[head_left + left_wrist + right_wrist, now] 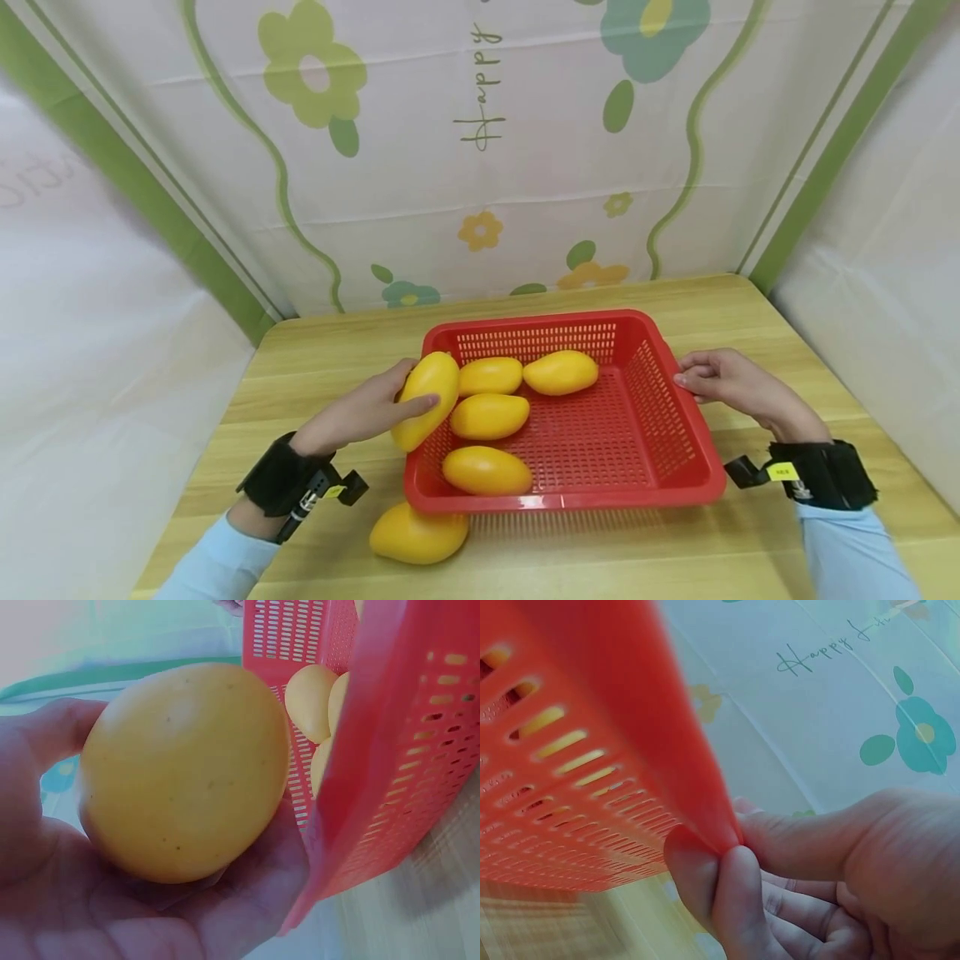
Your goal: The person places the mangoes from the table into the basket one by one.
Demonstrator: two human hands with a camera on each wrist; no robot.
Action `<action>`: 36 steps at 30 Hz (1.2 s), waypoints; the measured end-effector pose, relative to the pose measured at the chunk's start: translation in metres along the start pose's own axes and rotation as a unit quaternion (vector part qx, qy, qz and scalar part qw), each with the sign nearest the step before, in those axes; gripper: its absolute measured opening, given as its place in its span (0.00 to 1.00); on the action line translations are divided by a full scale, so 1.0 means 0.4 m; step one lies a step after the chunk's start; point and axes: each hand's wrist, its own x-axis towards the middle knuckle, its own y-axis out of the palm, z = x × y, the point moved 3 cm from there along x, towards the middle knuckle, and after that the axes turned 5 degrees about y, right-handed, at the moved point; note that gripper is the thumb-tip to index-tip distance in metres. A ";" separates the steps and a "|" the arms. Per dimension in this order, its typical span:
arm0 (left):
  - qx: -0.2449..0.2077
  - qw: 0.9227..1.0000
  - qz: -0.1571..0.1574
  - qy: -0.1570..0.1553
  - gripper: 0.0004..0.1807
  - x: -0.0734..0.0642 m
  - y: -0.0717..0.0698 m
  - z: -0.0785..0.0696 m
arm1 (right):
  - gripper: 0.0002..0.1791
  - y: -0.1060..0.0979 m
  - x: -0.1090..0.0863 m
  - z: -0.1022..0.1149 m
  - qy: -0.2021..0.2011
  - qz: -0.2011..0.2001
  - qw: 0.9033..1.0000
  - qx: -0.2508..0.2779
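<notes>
In the head view my left hand [369, 410] grips a yellow mango [429, 400] at the left rim of a red plastic basket [600, 502]. Up close, the left wrist view has the same mango [187, 772] between thumb and fingers, next to the basket wall. On the other side, my right hand [731, 385] pinches the basket's right rim; the right wrist view shows thumb and fingertips on that red rim [705, 802]. Inside the basket, several mangoes [561, 372] lie towards the left and back.
One more mango [418, 535] lies on the wooden table [315, 533], by the basket's front left corner. A white cloth with flower prints [420, 167] hangs behind the table, and white sheets [97, 333] stand at both sides.
</notes>
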 end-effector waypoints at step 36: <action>0.044 0.992 0.065 0.096 0.20 0.125 0.016 -0.104 | 0.21 0.001 0.003 -0.009 -0.003 0.003 1.000 0.016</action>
